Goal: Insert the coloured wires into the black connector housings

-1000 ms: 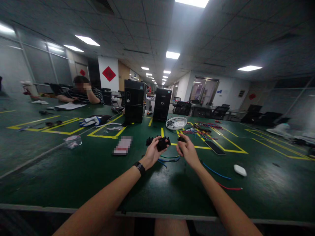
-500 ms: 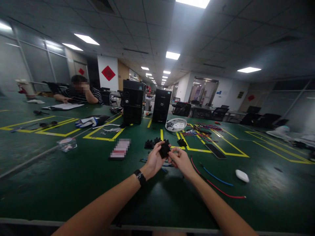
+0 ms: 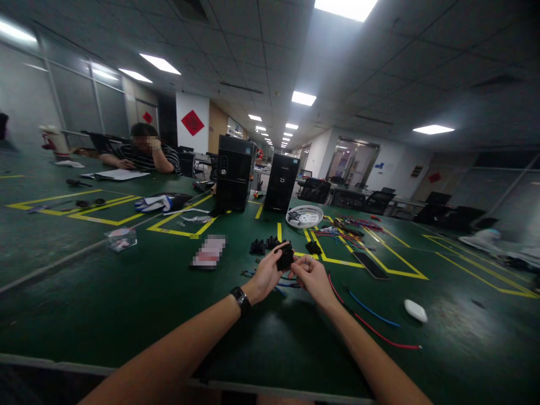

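The left hand [image 3: 267, 275] is clamping a black part [image 3: 286, 256] above the table [image 3: 169, 315], its fingers partly covering it. The right hand [image 3: 310, 275] is pinching at the part's near side; whether its fingertips are gripping anything is too small to tell. Both forearms are reaching in from the bottom edge, cut off there, wrists converging. The hands are partly hiding blue wires [image 3: 287, 285].

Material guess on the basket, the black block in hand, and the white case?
Basket: likely matte white plastic, given the thin moulded-looking slats. Black block in the left hand: probably dark plastic, though detail is blurred. White case: smooth, probably glossy plastic, with rounded edges and a pale sheen.
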The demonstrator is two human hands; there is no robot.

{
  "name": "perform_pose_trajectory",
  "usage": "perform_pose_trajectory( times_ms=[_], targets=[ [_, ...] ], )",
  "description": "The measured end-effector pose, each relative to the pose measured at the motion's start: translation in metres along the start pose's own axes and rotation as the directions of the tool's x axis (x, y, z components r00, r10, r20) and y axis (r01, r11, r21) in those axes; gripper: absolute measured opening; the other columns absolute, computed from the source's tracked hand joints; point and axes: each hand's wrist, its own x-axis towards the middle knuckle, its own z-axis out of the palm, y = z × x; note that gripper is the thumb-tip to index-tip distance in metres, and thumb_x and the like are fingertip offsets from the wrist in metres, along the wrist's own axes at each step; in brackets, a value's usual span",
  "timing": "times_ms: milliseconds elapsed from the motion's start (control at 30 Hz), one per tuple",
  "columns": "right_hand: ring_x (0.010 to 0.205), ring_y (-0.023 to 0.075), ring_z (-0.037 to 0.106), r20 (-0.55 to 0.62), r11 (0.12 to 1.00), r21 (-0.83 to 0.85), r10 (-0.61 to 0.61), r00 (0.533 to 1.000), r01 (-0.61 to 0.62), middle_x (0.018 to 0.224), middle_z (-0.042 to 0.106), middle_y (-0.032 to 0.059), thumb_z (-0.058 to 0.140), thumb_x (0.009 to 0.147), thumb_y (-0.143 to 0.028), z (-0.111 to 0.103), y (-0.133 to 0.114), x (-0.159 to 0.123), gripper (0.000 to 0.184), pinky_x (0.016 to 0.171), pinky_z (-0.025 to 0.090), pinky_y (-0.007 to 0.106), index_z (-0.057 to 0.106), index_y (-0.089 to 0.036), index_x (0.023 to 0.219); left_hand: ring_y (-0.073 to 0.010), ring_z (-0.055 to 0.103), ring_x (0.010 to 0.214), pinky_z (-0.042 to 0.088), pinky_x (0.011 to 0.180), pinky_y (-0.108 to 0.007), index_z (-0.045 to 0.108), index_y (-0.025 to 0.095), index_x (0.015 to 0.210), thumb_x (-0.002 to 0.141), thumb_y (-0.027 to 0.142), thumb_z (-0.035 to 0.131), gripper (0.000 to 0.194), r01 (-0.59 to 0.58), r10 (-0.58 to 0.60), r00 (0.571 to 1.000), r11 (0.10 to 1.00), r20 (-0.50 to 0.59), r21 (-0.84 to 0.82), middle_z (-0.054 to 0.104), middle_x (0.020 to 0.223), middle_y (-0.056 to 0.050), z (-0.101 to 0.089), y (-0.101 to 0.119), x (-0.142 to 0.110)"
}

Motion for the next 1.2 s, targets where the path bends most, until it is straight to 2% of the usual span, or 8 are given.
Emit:
perform_pose_trajectory(
  times_ms=[200,400,533,700,800,900,1067,1200],
  targets=[
    [0.034,0.0070,0.042,0.078,0.993,-0.087,0.092,0.993,-0.085,0.054,0.063,-0.0018,0.061,0.074,-0.056,-0.004,0.003,0.002,0.040,0.034,0.028,0.018,0.046,-0.020,0.076,-0.0230,0.059,0.103,0.042,0.092,-0.036,0.060,0.011,0.115,0.085,0.025,0.058,0.033,0.001,-0.001,0.999,1.000,0.051,0.005,0.066,0.106,-0.014,0.000,-0.002,-0.001],
    [0.030,0.0059,0.036,0.079,0.988,-0.129,0.090,0.993,-0.080,0.042,0.051,-0.0066,0.060,0.072,-0.063,-0.010,0.009,0.005,0.045,0.033,0.025,0.017,0.045,-0.020,0.071,-0.0206,0.058,0.106,0.032,0.104,-0.036,0.064,0.011,0.108,0.085,0.027,0.060,0.029,-0.019,0.018,0.999,1.000,0.039,0.016,0.067,0.104,-0.012,0.009,-0.005,-0.005],
    [0.028,0.0047,0.031,0.106,0.981,-0.093,0.178,0.978,-0.168,0.039,0.045,-0.0088,0.061,0.067,-0.069,-0.014,0.012,0.005,0.052,0.032,0.020,0.017,0.044,-0.020,0.070,-0.0200,0.055,0.112,0.029,0.107,-0.036,0.063,0.016,0.112,0.084,0.029,0.061,0.031,-0.038,0.035,0.998,0.997,0.046,0.072,0.065,0.111,-0.010,0.006,-0.007,-0.006],
    [0.030,0.0026,0.028,0.269,0.955,-0.069,0.296,0.916,-0.288,0.043,0.042,-0.0086,0.060,0.070,-0.069,-0.016,0.011,0.004,0.053,0.033,0.017,0.016,0.047,-0.018,0.065,-0.0219,0.057,0.109,0.036,0.102,-0.037,0.064,0.014,0.111,0.083,0.032,0.063,0.033,-0.031,0.012,0.996,0.978,0.091,0.205,0.065,0.111,-0.013,-0.002,-0.003,-0.002],
    [0.034,0.0030,0.031,0.310,0.967,-0.029,0.249,0.918,-0.253,0.048,0.045,-0.0071,0.060,0.073,-0.064,-0.014,0.006,0.004,0.050,0.034,0.019,0.016,0.056,-0.014,0.075,-0.0244,0.062,0.099,0.045,0.090,-0.038,0.065,0.009,0.101,0.082,0.034,0.063,0.031,-0.050,0.047,0.999,0.990,0.025,0.129,0.067,0.102,-0.015,-0.003,0.000,0.003],
    [0.037,0.0034,0.033,0.332,0.974,-0.005,0.217,0.918,-0.228,0.052,0.047,-0.0059,0.063,0.074,-0.059,-0.011,0.002,0.003,0.046,0.036,0.020,0.016,0.059,-0.014,0.078,-0.0235,0.063,0.095,0.048,0.084,-0.037,0.063,0.010,0.102,0.084,0.031,0.061,0.029,-0.054,0.055,0.998,0.996,-0.013,0.075,0.067,0.099,-0.014,-0.002,0.000,0.006],
    [0.036,0.0023,0.023,0.329,0.963,-0.065,0.268,0.905,-0.262,0.047,0.034,-0.0098,0.061,0.074,-0.061,-0.012,0.002,0.002,0.047,0.036,0.014,0.016,0.049,-0.017,0.063,-0.0211,0.063,0.095,0.045,0.089,-0.036,0.062,0.013,0.108,0.085,0.030,0.059,0.029,-0.062,0.068,0.997,0.990,-0.043,0.125,0.067,0.099,-0.012,-0.003,-0.005,0.002],
    [0.034,0.0027,0.022,0.305,0.949,-0.132,0.313,0.899,-0.285,0.044,0.033,-0.0107,0.062,0.071,-0.062,-0.014,0.008,0.000,0.047,0.034,0.014,0.017,0.046,-0.018,0.063,-0.0195,0.058,0.105,0.037,0.099,-0.034,0.061,0.017,0.116,0.085,0.031,0.059,0.034,-0.057,0.046,0.998,0.966,0.047,0.252,0.064,0.112,-0.010,-0.008,-0.008,0.001]
  ],
)
